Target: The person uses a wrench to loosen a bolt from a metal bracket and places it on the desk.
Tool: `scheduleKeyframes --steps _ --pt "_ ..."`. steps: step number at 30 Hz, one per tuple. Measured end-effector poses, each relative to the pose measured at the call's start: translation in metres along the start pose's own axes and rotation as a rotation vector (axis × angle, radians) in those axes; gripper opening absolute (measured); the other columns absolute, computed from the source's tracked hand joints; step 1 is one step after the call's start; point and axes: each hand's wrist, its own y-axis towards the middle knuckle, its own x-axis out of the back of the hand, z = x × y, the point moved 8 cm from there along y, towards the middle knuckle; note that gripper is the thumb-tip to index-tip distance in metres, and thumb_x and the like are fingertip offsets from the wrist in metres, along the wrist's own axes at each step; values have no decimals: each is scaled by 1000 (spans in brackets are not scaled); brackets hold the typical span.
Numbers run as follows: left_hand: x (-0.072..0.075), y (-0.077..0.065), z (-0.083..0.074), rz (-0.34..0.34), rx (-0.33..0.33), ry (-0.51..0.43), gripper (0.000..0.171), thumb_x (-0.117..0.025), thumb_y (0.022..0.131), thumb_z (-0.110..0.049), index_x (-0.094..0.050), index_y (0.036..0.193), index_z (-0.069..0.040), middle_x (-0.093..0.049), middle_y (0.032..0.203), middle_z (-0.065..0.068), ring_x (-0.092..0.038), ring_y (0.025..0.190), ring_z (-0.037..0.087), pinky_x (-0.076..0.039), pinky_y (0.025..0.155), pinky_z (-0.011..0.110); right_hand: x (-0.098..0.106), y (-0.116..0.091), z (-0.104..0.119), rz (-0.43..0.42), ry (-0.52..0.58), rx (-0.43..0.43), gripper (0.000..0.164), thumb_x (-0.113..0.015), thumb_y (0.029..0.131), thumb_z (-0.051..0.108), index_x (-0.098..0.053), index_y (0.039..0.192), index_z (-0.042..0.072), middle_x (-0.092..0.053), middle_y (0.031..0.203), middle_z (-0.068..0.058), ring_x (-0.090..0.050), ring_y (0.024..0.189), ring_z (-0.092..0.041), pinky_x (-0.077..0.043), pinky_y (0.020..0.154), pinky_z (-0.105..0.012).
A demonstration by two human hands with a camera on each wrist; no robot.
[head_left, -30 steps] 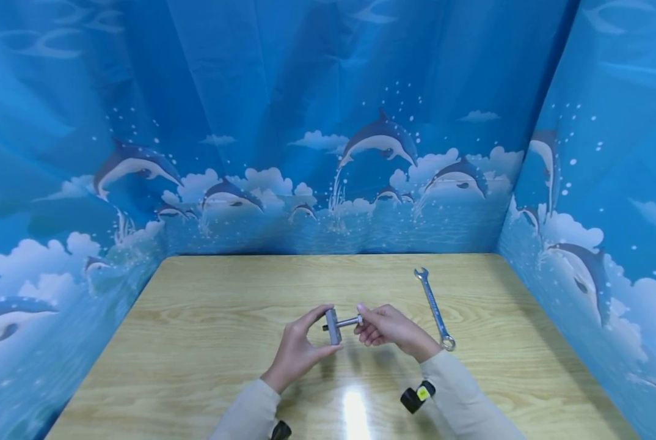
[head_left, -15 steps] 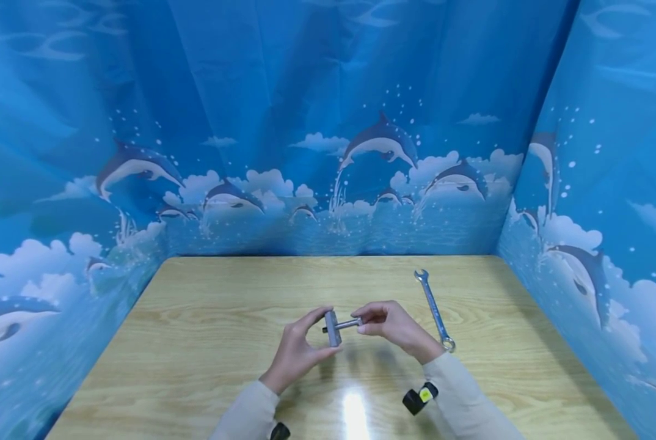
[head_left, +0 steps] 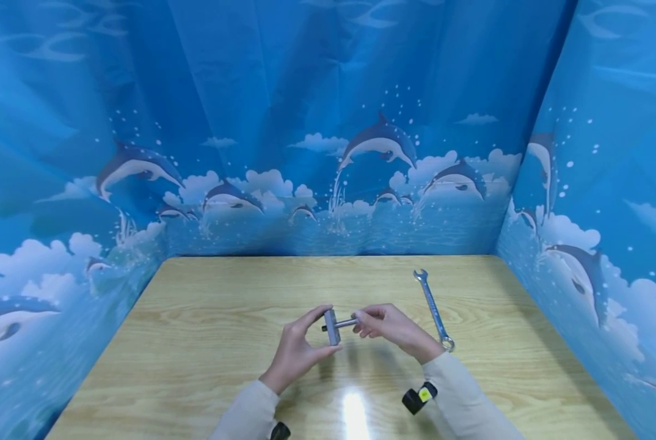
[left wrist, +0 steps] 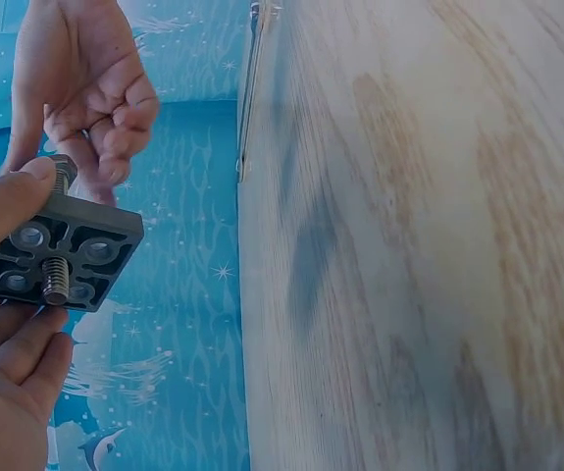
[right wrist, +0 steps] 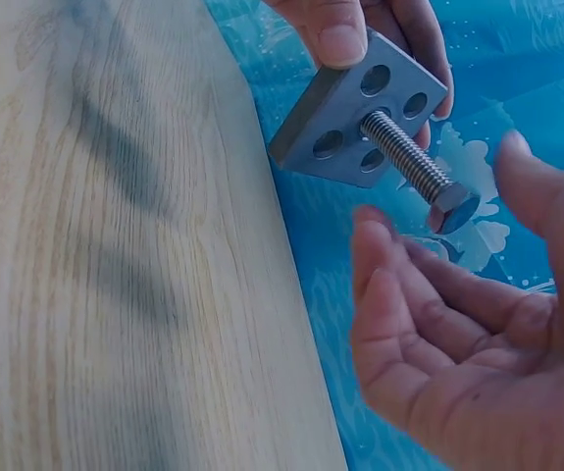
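My left hand point(head_left: 299, 347) pinches a grey square plate point(head_left: 332, 328) by its edges, thumb against fingers, above the table. In the right wrist view the plate has round holes near its corners, and a hex bolt point(right wrist: 409, 155) runs through its centre. The bolt's threaded tip pokes out of the ribbed back of the plate point(left wrist: 100, 257) in the left wrist view. My right hand point(head_left: 396, 330) is at the hex head point(right wrist: 455, 208); in the right wrist view its thumb and fingers stand apart on either side of the head, not gripping it.
On the wooden table point(head_left: 207, 342), right of my hands, lies a combination wrench point(head_left: 434, 310), its ring end close to my right wrist. Blue dolphin-print curtains point(head_left: 306, 122) stand behind the table and along both sides.
My right hand's fingers have shifted around the bolt head, opening and closing over it. The plate in my left hand stays nearly in place; the wrench has not moved.
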Motion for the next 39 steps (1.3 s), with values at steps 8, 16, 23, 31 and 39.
scheduleKeyframes --steps 8,16,23,31,39 --pt "0 0 -2 -4 -16 16 77 -90 61 -15 -56 131 -14 -61 129 6 -59 118 21 -49 101 34 -5 0 -6 26 50 -62 74 -38 97 59 -65 105 -9 -68 84 -7 -64 73 -16 -57 74 -36" --pt "0 0 -2 7 -19 23 76 -89 62 -17 -56 131 -14 -61 129 6 -58 119 20 -48 101 34 -1 3 -5 -14 27 -41 46 -59 94 40 -66 104 -4 -67 81 -6 -62 72 -17 -55 70 -33" --pt "0 0 1 13 -6 -17 76 -89 63 -13 -55 132 -13 -61 129 5 -59 119 21 -49 101 36 6 1 -2 -70 56 -6 33 -70 88 21 -66 118 6 -66 111 -7 -62 101 -24 -51 96 -48" --pt "-2 2 2 21 10 -17 75 -88 65 -17 -55 133 -13 -61 129 4 -58 119 19 -48 102 35 7 0 4 -109 39 8 27 -67 88 7 -69 115 8 -67 112 -6 -62 98 -19 -56 90 -39" --pt "0 3 2 5 25 -24 73 -88 64 -19 -57 130 -15 -63 127 4 -60 117 21 -49 100 36 7 0 6 -95 29 25 36 -71 87 14 -64 122 9 -65 118 -8 -62 103 -20 -56 92 -36"
